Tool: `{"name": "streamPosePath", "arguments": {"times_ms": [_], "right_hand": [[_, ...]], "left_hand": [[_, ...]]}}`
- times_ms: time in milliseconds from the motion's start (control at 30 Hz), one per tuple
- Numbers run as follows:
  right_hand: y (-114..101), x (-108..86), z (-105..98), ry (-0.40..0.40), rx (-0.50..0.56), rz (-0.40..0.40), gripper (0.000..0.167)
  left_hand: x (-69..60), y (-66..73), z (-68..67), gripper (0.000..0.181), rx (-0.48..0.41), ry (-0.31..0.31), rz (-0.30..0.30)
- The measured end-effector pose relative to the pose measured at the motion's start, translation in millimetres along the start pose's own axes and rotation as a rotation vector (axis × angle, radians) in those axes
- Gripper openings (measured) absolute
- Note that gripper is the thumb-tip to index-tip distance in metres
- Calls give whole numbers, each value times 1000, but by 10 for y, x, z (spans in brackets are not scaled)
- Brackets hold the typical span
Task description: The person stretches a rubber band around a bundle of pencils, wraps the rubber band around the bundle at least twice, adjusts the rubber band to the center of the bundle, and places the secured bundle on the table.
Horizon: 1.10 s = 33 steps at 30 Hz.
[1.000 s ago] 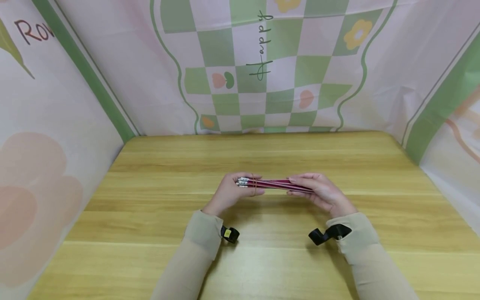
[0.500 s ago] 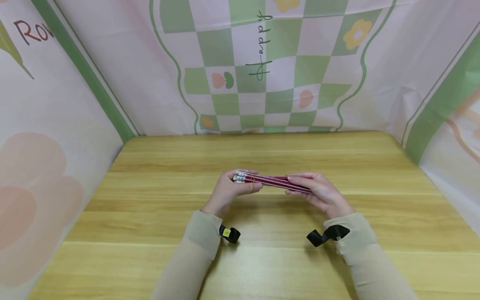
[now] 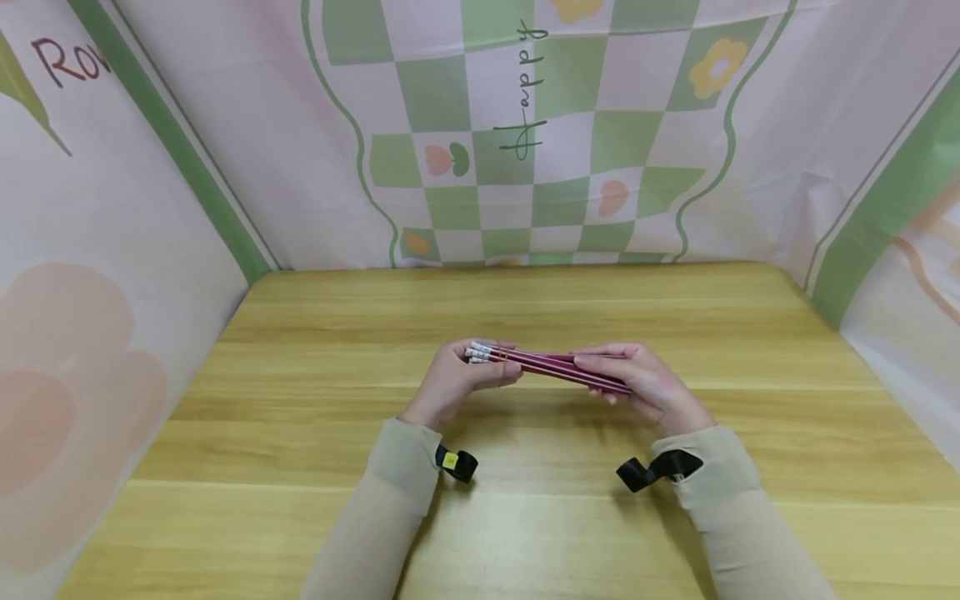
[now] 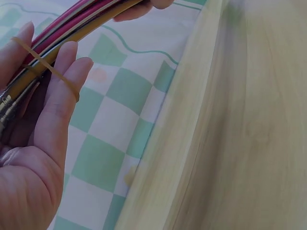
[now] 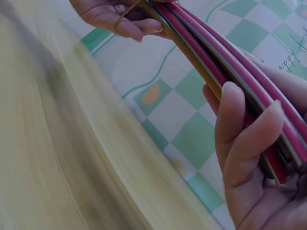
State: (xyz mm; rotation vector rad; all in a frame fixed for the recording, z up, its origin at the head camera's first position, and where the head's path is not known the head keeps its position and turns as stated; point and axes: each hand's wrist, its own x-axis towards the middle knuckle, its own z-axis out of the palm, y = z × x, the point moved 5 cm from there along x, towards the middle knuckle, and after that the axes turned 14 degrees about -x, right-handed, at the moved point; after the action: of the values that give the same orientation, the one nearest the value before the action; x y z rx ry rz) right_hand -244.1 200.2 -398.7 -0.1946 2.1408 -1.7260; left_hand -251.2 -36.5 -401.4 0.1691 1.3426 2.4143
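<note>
A bundle of dark red, striped pencils (image 3: 553, 365) is held above the table between both hands. Its white eraser ends lie at the left hand (image 3: 457, 375), whose fingers and thumb grip that end. A thin tan rubber band (image 4: 53, 71) crosses the pencils and loops over some left fingertips in the left wrist view. At the other end of the bundle, the right hand (image 3: 648, 383) pinches the pencils between thumb and fingers. The right wrist view shows the right fingers (image 5: 252, 139) curled against them, with the pencil tips hidden near the palm.
The wooden table (image 3: 540, 517) spreads beneath both arms. A printed curtain (image 3: 502, 125) hangs behind it, with more cloth at both sides. Black straps with small devices (image 3: 636, 475) sit at both wrists.
The left hand and eraser ends have risen slightly, so the bundle slopes down more to the right. The right fingers have shifted a little under the pencils.
</note>
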Motion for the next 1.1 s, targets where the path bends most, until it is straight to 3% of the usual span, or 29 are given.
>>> {"name": "streamPosePath", "arguments": {"times_ms": [200,400,600,833,967,1100], "right_hand": [[-23,-11,-20,40,-226,1,12],[-83,-38,22,-16,-467,-51,45],[-175,-74,94,-47,-684,-104,35],[-213,-113,193,-121,-718,-170,21],[-183,-108,216,-161,-651,-170,23],[-170,-102,188,-141,-550,-162,28]], "left_hand": [[9,0,-21,32,-15,22,-3],[8,9,-19,32,-9,20,-15],[-6,31,-8,33,32,-5,-28],[-13,44,-7,36,30,-28,-38],[-32,64,-15,41,32,-37,-40],[-45,80,-27,40,20,-43,-42]]}}
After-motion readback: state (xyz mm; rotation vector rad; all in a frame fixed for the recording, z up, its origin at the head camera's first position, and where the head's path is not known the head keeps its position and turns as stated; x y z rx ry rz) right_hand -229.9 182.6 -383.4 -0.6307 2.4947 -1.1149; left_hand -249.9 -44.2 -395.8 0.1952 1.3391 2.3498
